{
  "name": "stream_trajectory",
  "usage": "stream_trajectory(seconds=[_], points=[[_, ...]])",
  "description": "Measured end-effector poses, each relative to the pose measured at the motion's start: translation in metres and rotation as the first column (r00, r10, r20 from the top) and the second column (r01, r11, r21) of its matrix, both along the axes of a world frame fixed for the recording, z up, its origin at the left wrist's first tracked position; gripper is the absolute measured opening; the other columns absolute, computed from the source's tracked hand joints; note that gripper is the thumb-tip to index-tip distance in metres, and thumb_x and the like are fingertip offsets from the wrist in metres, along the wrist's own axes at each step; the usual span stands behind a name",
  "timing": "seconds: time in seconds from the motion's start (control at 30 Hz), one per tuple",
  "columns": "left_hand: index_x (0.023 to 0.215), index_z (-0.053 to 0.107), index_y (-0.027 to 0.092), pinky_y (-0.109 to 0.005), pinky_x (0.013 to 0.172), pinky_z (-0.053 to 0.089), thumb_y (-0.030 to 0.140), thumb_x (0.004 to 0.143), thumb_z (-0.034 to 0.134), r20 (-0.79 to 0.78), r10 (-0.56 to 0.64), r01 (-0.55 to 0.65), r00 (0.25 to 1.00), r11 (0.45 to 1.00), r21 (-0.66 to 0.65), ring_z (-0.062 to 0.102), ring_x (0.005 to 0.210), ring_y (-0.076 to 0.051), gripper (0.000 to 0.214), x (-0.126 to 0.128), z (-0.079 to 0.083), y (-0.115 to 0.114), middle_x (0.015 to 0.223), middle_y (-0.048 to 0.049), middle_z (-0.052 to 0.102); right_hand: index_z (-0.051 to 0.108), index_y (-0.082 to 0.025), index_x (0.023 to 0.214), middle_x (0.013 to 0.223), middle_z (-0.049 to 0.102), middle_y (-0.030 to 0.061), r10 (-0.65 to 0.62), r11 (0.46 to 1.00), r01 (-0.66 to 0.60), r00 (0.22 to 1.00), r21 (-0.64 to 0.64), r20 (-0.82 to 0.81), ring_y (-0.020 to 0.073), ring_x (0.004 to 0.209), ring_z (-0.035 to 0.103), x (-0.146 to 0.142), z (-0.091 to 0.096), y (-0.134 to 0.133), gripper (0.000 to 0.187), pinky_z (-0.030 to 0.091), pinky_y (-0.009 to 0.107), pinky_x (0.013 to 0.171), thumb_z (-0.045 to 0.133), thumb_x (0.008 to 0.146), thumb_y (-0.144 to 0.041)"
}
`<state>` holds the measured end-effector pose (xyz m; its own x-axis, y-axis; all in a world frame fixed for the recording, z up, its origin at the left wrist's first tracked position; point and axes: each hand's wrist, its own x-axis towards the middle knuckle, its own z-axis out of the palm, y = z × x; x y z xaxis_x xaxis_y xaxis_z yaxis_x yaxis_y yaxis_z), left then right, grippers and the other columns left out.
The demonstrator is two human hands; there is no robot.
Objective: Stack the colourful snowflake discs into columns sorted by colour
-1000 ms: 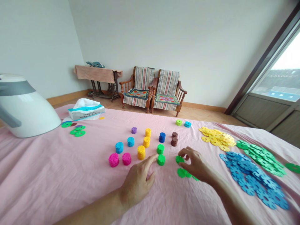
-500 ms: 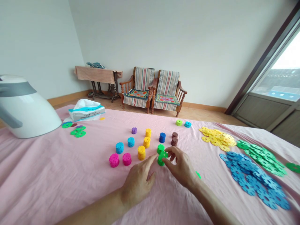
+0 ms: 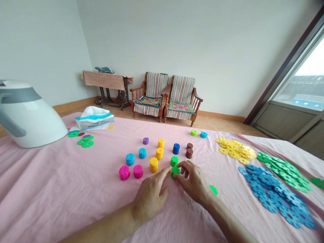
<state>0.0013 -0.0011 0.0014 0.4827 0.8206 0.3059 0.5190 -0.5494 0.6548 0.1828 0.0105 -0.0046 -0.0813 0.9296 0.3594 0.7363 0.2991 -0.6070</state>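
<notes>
Both my hands meet at a small green stack of snowflake discs (image 3: pixel 175 171) on the pink cloth (image 3: pixel 63 189). My right hand (image 3: pixel 193 182) pinches the stack from the right, thumb and fingers closed on it. My left hand (image 3: pixel 151 196) lies on the cloth, its index finger stretched to the stack's left side and the other fingers curled. A second green stack (image 3: pixel 174 160) stands just behind. One loose green disc (image 3: pixel 214 190) lies right of my right wrist.
Short stacks stand behind: pink (image 3: pixel 124 172), yellow (image 3: pixel 153 164), cyan (image 3: pixel 130 159), blue (image 3: pixel 176 148), brown (image 3: pixel 189 151). Loose piles of yellow (image 3: pixel 235 149), green (image 3: pixel 285 169) and blue discs (image 3: pixel 275 195) lie right. A white appliance (image 3: pixel 27 114) and tissue pack (image 3: pixel 94 118) sit left.
My right hand carried green discs from the loose pile leftward onto the near green stack and now grips it. The left hand hardly moved. Only one loose green disc stays by my wrist.
</notes>
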Motion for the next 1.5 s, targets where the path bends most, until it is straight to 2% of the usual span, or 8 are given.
stream_trajectory(seconds=[0.23,0.4,0.53,0.7,0.93,1.23,1.37,1.5], points=[[0.13,0.043,0.025,-0.033,0.101,0.04,0.005,0.074,0.045,-0.001,0.002,-0.002,1.0,1.0,-0.015,0.051,0.118,-0.017,0.06,0.0,0.001,0.0,0.131,-0.0004,0.054,0.059,-0.02,0.087,0.071,0.057,-0.0006,-0.002,1.0,0.002,1.0,0.004,-0.014,0.0111,0.056,0.052,0.001,0.004,-0.001,0.015,0.042,0.024,0.055,0.06,0.074,-0.027],[0.13,0.043,0.024,-0.033,0.1,0.041,0.005,0.073,0.045,-0.007,0.013,-0.014,1.0,0.999,-0.036,0.053,0.116,-0.017,0.06,0.0,0.002,0.001,0.131,-0.0007,0.054,0.06,-0.019,0.083,0.065,0.056,-0.0007,-0.109,0.994,0.109,0.994,0.009,-0.015,0.0118,0.055,0.051,0.024,0.018,0.001,0.012,0.041,0.025,0.054,0.055,0.076,-0.027],[0.129,0.044,0.025,-0.033,0.1,0.041,0.006,0.073,0.046,-0.018,0.02,-0.021,1.0,0.999,-0.039,0.053,0.116,-0.018,0.058,0.0,0.001,0.0,0.13,-0.0005,0.055,0.061,-0.019,0.078,0.069,0.058,0.0,-0.094,0.99,0.101,0.993,-0.098,0.073,0.0128,0.059,0.054,0.061,0.017,0.003,0.009,0.043,0.025,0.057,0.056,0.07,-0.019],[0.128,0.045,0.024,-0.034,0.101,0.04,0.006,0.073,0.046,-0.011,0.016,-0.017,1.0,0.999,-0.035,0.053,0.115,-0.017,0.058,0.0,0.001,0.0,0.128,-0.0005,0.056,0.06,-0.021,0.091,0.084,0.059,0.002,0.017,0.974,0.022,0.986,-0.225,0.166,0.0137,0.068,0.057,0.086,0.013,-0.001,0.024,0.045,0.027,0.063,0.059,0.067,-0.017],[0.128,0.046,0.025,-0.033,0.1,0.042,0.006,0.073,0.047,-0.001,0.023,-0.023,1.0,0.999,-0.031,0.055,0.114,-0.018,0.058,0.0,0.003,0.0,0.127,-0.0012,0.057,0.062,-0.021,0.086,0.079,0.058,0.0007,0.054,0.97,-0.006,0.98,-0.244,0.192,0.0131,0.066,0.057,0.075,0.017,-0.003,0.022,0.044,0.026,0.063,0.058,0.066,-0.011],[0.128,0.045,0.025,-0.033,0.1,0.042,0.006,0.074,0.046,-0.002,0.02,-0.02,1.0,1.0,-0.021,0.054,0.114,-0.017,0.057,0.0,0.001,0.0,0.126,-0.0008,0.057,0.061,-0.02,0.081,0.078,0.058,0.0012,0.046,0.979,-0.004,0.979,-0.203,0.199,0.0137,0.066,0.057,0.075,0.011,-0.001,0.013,0.044,0.027,0.062,0.055,0.069,-0.017],[0.127,0.046,0.025,-0.034,0.101,0.041,0.005,0.073,0.046,-0.002,0.021,-0.021,1.0,0.999,-0.038,0.053,0.115,-0.017,0.058,0.0,0.001,0.0,0.127,-0.0006,0.057,0.059,-0.02,0.083,0.078,0.06,0.0003,0.002,0.987,0.017,0.993,-0.158,0.121,0.0122,0.062,0.057,0.072,0.014,0.001,0.014,0.044,0.026,0.06,0.055,0.069,-0.017],[0.127,0.046,0.026,-0.034,0.1,0.042,0.006,0.073,0.046,0.004,0.031,-0.031,1.0,0.999,-0.025,0.055,0.113,-0.018,0.058,0.0,0.002,0.0,0.127,0.0002,0.057,0.056,-0.02,0.087,0.074,0.06,-0.0007,-0.043,0.995,0.042,0.999,-0.096,-0.009,0.0106,0.057,0.054,0.053,0.017,0.001,0.016,0.042,0.022,0.053,0.054,0.071,-0.019]])
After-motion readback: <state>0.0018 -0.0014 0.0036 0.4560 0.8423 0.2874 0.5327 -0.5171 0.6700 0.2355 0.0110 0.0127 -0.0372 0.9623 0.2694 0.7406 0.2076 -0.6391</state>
